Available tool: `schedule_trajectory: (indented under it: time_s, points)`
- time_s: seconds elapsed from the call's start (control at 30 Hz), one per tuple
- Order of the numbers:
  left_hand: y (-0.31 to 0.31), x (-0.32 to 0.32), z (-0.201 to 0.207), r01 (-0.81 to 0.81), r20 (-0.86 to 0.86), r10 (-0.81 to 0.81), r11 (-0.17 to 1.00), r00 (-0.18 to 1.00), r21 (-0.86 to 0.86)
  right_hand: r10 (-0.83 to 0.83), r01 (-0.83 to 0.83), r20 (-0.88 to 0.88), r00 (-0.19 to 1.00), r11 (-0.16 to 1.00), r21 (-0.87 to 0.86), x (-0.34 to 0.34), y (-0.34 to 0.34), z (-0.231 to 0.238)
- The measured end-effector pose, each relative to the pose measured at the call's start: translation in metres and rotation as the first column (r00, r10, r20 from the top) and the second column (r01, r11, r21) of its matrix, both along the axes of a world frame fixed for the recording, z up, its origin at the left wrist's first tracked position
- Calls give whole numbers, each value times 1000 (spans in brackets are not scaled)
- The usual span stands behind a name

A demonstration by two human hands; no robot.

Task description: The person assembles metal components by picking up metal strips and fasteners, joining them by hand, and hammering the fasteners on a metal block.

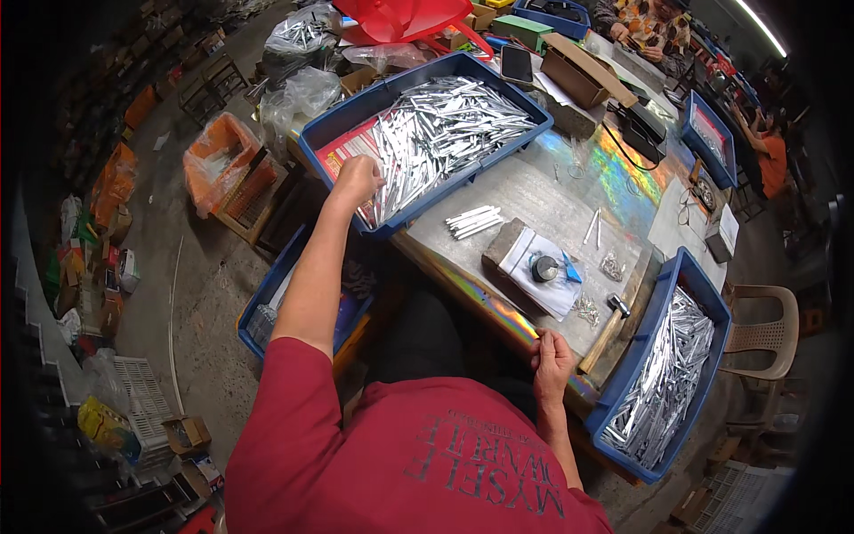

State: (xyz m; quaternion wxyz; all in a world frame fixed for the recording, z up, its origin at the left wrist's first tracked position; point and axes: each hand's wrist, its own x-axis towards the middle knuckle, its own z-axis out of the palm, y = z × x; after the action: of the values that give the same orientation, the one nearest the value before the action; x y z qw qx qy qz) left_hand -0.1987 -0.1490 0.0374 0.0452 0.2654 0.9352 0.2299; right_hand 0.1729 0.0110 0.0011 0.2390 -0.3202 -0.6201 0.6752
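Observation:
My left hand [358, 181] is over the near left end of a blue tray [389, 229], its fingers curled closed beside a heap of slim silver metal pieces [454, 125]. Whatever those fingers hold is hidden. At the table's front edge my right hand [553, 360] is closed in a pinch; what lies between its fingertips is too small to make out. Between the hands, a small bundle of silver pieces [474, 222] lies on the table [454, 258]. Near my right hand, a block with white cloth [525, 254] carries a dark round container [544, 267].
A hammer [603, 335] lies by a second blue tray [614, 445] of silver pieces on the right. Small metal parts [587, 310] sit near the cloth. Behind are a phone [516, 64] and a red bag [400, 20]. Other people work at the far right.

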Motion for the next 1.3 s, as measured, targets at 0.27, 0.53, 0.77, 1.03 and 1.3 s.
schedule_trajectory:
  time_s: [0.27,0.53,0.77,1.03,1.3]
  points:
    - [-6,33,45,-4,-102,51,909,993,416,10,-10,5,1000,999,30,-1,-1,0]
    - [20,112,58,-97,317,-322,548,892,831,66,-68,37,997,996,51,-16,-4,14]
    - [61,188,9,-280,468,-527,399,709,873,218,-245,-144,965,948,-205,-33,-14,32]
    - [78,213,-3,127,243,-572,530,783,838,38,-42,22,999,980,193,-13,-5,20]
    - [86,228,-9,678,-282,-631,567,723,467,-74,12,135,988,913,408,-1,2,25]
